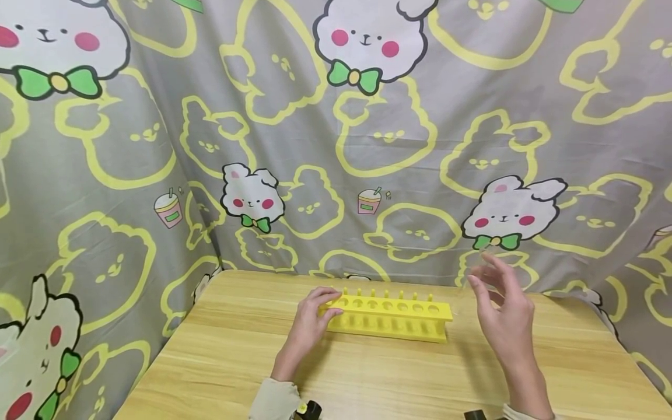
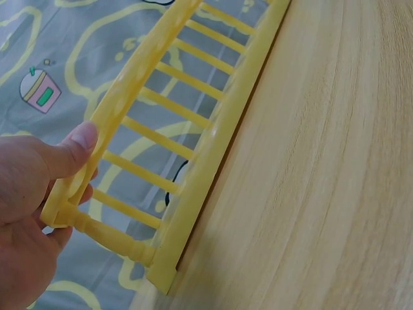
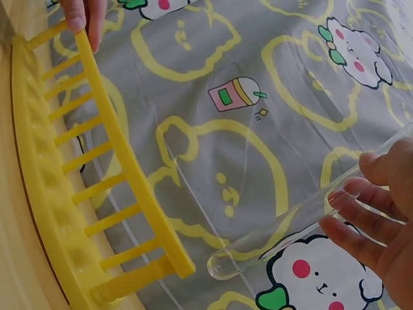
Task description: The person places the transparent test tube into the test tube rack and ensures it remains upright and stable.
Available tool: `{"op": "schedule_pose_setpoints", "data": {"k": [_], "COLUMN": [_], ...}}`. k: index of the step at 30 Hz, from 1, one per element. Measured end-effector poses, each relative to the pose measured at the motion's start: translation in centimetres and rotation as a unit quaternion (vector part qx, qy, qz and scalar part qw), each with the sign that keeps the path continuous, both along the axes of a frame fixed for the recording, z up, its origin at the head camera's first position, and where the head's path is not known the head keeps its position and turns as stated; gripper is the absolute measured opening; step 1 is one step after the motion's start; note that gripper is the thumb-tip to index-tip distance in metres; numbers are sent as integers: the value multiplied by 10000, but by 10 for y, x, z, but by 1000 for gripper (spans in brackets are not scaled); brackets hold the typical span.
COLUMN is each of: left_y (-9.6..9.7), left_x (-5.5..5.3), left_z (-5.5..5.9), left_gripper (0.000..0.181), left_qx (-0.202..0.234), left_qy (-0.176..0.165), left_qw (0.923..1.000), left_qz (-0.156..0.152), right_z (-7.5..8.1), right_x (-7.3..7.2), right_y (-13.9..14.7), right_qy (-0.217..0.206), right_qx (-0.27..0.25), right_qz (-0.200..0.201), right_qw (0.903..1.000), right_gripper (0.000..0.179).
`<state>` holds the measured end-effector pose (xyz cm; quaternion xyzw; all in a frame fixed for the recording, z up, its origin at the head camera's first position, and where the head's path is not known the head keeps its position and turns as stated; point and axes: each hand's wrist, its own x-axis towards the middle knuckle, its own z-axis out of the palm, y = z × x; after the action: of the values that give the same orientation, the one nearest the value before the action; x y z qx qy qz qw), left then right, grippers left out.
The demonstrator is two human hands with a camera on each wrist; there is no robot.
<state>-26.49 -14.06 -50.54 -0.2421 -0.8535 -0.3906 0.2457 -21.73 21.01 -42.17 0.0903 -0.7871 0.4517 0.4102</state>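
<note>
A yellow plastic test tube rack (image 1: 388,318) stands on the table, with a row of round holes along its top and short pegs behind them. My left hand (image 1: 310,318) grips the rack's left end, thumb on the near edge of the top plate, as the left wrist view also shows at the rack (image 2: 129,97). Right of the rack, my right hand (image 1: 506,309) is raised above the table. In the right wrist view it pinches a clear glass test tube (image 3: 277,226) between thumb and fingers. The tube slants, its rounded closed end near the rack's right end.
The wood-grain table (image 1: 220,361) reaches back to a grey curtain (image 1: 325,146) printed with rabbits and yellow outlines. The curtain also hangs along the left and right sides. Black devices (image 1: 310,410) sit at both wrists.
</note>
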Motion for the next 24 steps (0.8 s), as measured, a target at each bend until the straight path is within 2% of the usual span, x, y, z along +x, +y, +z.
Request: {"op": "schedule_pose_setpoints", "data": {"k": [6,12,24], "left_y": [0,-1,-1], "left_x": [1,2,0], "left_z": [1,1,-1], "left_gripper": [35,35,36], "left_qx": [77,116,52], "left_qy": [-216,-265,50], "left_qw": [9997,9996,10000], "left_qz": [11,-1,-27], "right_z": [0,-2,-6], "right_x": [-1,-2,-4], "right_y": [-4,-8,-14], "right_qy": [73,249,422], "right_qx": [-14,8,201], "right_qz": [90,270,322], "right_qw": [9999,9993,9984], "right_gripper": [56,55,59]}}
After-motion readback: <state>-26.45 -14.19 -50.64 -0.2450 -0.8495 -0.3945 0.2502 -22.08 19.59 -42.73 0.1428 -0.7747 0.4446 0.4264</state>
